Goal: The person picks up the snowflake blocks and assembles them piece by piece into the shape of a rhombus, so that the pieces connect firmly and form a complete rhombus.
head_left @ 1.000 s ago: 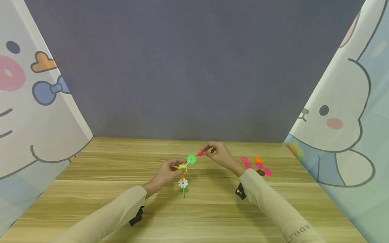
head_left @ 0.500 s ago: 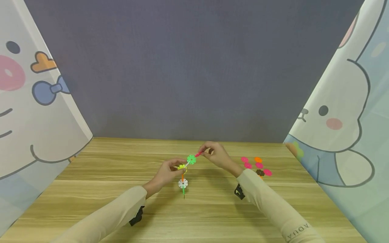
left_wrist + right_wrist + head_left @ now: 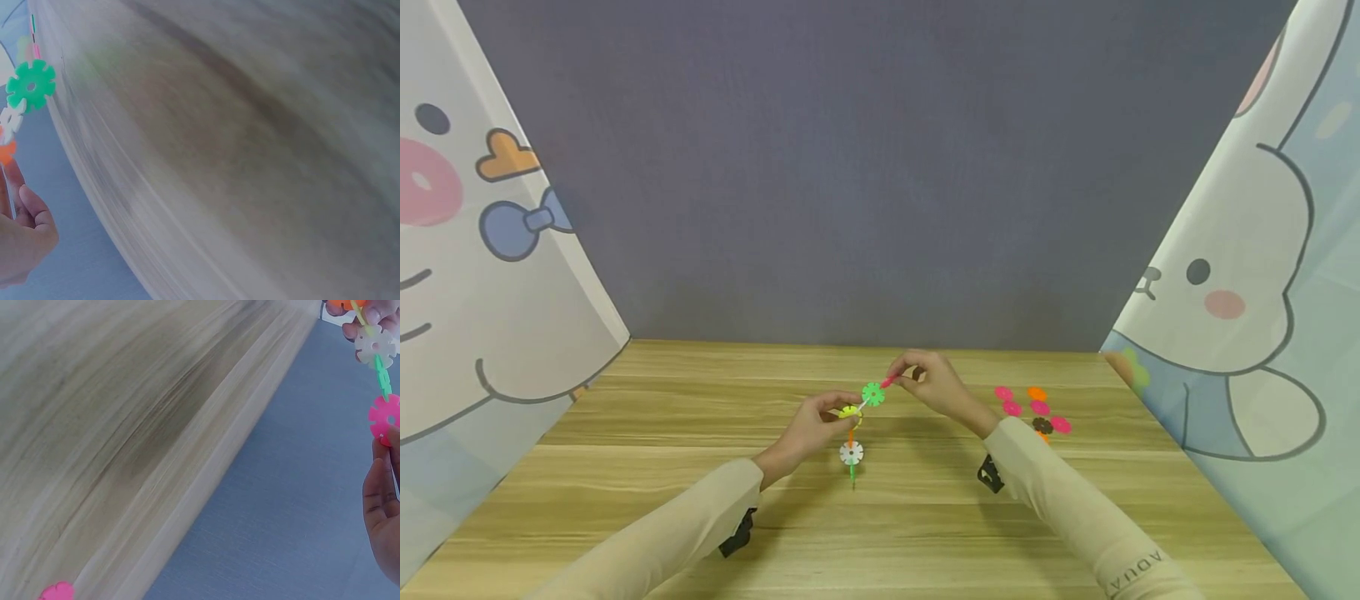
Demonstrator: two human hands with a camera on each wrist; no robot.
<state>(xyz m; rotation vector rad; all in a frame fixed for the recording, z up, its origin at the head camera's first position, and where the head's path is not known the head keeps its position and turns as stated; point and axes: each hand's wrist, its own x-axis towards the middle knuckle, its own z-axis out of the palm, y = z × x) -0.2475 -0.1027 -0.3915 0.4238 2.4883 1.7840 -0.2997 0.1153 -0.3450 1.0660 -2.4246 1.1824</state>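
My left hand (image 3: 816, 425) pinches the yellow disc (image 3: 848, 412) of a chain of notched snowflake discs. Toward its far end come a white disc (image 3: 375, 346) seen edge-on from the head and a green disc (image 3: 873, 394). An orange disc (image 3: 851, 437), a white disc (image 3: 852, 453) and an edge-on green disc (image 3: 852, 471) hang on the near side. Between thumb and fingers, my right hand (image 3: 934, 383) pinches a pink disc (image 3: 385, 417), its edge against the green disc. In the right wrist view the two meet; how deep the slots sit I cannot tell.
Loose pink discs (image 3: 1012, 409), orange discs (image 3: 1037, 393) and a dark brown disc (image 3: 1042, 426) lie on the wooden table (image 3: 910, 533) right of the right forearm. A grey panel (image 3: 865, 183) rises behind, with cartoon-printed side walls (image 3: 1232, 375).
My right hand has moved slightly left, bringing the pink disc from a small gap up to the green disc. The left hand and its chain have stayed nearly still.
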